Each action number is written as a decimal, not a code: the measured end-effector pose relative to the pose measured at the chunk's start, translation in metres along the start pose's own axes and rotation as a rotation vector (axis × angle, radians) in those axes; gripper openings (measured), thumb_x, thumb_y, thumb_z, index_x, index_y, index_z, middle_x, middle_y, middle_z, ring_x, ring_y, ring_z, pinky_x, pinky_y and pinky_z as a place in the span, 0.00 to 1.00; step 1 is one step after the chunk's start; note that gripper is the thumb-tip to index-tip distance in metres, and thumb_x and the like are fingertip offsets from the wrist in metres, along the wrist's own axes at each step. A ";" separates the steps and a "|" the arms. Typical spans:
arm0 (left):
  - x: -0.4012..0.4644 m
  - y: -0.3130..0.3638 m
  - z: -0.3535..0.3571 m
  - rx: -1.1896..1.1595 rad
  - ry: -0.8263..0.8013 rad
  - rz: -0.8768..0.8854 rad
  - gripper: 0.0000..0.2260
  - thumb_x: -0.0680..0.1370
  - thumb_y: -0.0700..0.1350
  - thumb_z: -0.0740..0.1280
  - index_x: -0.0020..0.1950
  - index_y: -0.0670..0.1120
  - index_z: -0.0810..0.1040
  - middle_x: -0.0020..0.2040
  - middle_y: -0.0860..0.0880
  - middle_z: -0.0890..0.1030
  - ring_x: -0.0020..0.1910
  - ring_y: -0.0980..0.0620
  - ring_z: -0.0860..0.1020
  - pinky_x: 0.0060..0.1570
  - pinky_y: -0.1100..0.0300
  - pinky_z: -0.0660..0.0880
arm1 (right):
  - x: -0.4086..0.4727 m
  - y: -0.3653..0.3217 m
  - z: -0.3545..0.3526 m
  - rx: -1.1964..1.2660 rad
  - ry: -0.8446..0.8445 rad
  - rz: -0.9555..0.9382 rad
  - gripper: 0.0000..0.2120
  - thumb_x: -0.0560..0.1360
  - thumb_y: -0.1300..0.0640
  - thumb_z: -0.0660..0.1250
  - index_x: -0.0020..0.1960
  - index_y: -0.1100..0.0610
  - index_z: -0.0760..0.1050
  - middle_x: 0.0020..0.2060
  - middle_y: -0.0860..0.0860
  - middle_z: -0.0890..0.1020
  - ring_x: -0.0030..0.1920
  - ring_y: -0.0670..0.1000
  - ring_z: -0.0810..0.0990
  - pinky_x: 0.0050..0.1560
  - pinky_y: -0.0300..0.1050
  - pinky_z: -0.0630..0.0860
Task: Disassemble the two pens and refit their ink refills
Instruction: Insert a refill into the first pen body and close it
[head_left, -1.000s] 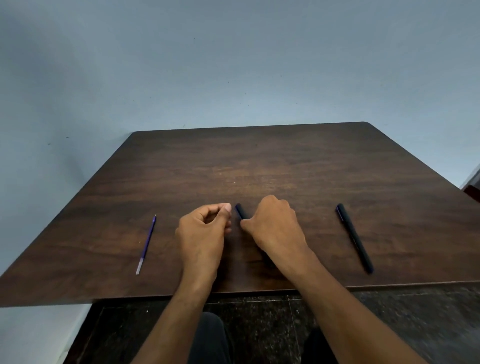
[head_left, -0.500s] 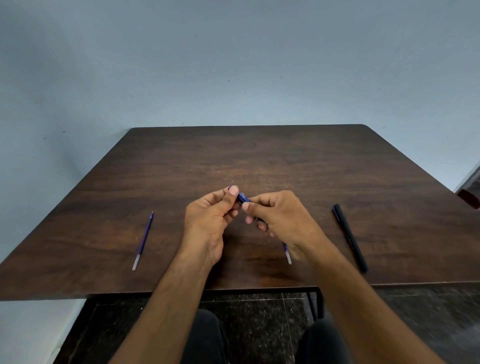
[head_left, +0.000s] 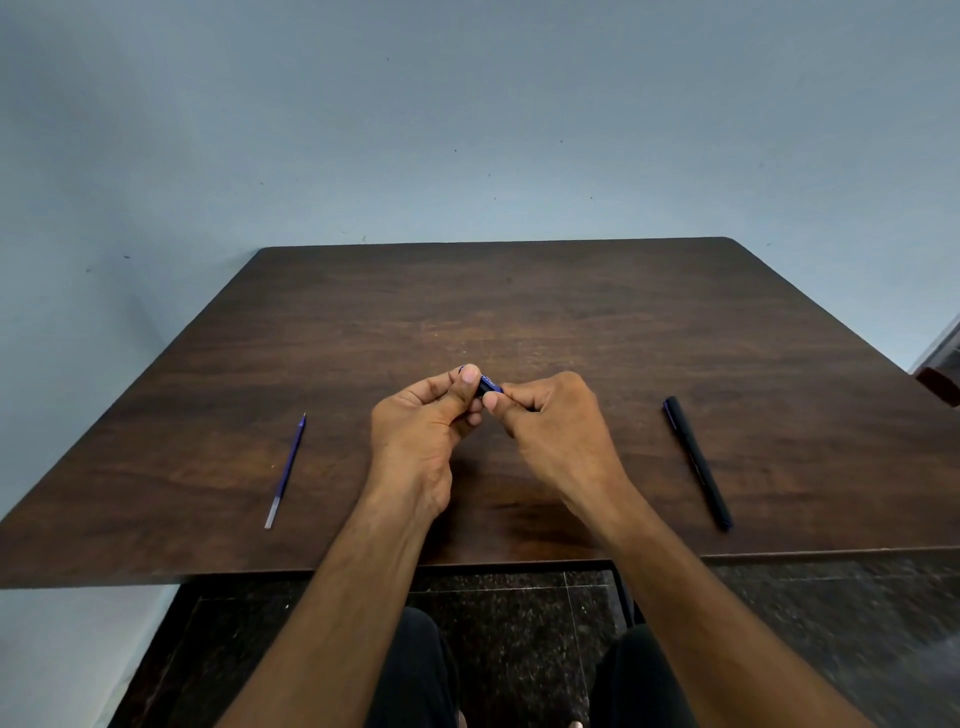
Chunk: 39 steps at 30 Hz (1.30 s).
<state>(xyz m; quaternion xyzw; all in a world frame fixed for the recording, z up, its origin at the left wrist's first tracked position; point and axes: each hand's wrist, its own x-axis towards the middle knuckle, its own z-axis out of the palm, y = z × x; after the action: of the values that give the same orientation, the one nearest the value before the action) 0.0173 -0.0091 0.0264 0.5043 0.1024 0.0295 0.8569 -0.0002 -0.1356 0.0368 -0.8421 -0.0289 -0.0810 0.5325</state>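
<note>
Well left of the grip, a loose ink refill (head_left: 285, 470) lies flat on the dark wooden tabletop (head_left: 519, 312), blue shaft with a pale end nearest the near edge; I judge it set aside there so it cannot get mixed into the work in hand.

At centre I see the left hand (head_left: 421, 431) and right hand (head_left: 556, 431) meeting just above the tabletop. Each grip is closed down to a pinch, thumb against curled fingers, on opposite ends of one blue-and-black pen (head_left: 488, 387), of which only a short stretch shows between the two thumbs. The rest is hidden inside the hands, so I cannot tell whether its refill is in or out. Opposed pinches like this suit twisting or pulling the barrel apart, or seating it again; which of the two I cannot say.

Well right of the grip, the second pen (head_left: 696, 462), dark and whole, lies at a slant on the tabletop, its lower end pointing toward the near edge. I take it as waiting its turn, so the task looks roughly midway at best.

Room is generous: bare wood spreads beyond the grip to the far edge by the wall, and both flanks are open between the hands and the laid-out pieces. The near edge sits close under the wrists, so a dropped part could roll off to the floor.
</note>
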 end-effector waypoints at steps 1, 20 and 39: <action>0.000 -0.001 0.000 0.000 0.003 0.000 0.05 0.73 0.38 0.75 0.45 0.37 0.84 0.37 0.44 0.85 0.34 0.53 0.81 0.37 0.63 0.80 | 0.000 0.001 0.000 -0.001 -0.004 0.001 0.12 0.80 0.53 0.70 0.39 0.50 0.86 0.17 0.42 0.72 0.21 0.42 0.64 0.26 0.42 0.68; 0.035 0.009 -0.025 0.500 0.122 0.026 0.09 0.67 0.50 0.80 0.37 0.46 0.86 0.30 0.51 0.81 0.28 0.57 0.72 0.33 0.62 0.73 | -0.007 -0.011 -0.043 0.142 -0.102 0.349 0.14 0.78 0.62 0.63 0.43 0.71 0.82 0.30 0.61 0.78 0.25 0.49 0.67 0.22 0.38 0.65; 0.028 -0.010 -0.007 1.096 0.106 0.304 0.08 0.72 0.53 0.77 0.46 0.51 0.84 0.37 0.56 0.83 0.35 0.63 0.79 0.31 0.73 0.70 | -0.008 0.017 -0.043 0.362 -0.122 0.252 0.03 0.73 0.67 0.76 0.46 0.62 0.85 0.36 0.60 0.88 0.31 0.49 0.83 0.33 0.43 0.83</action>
<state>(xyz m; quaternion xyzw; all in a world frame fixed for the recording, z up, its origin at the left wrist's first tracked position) 0.0423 -0.0035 0.0102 0.8820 0.0718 0.1205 0.4498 -0.0102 -0.1815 0.0389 -0.7329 0.0301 0.0435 0.6782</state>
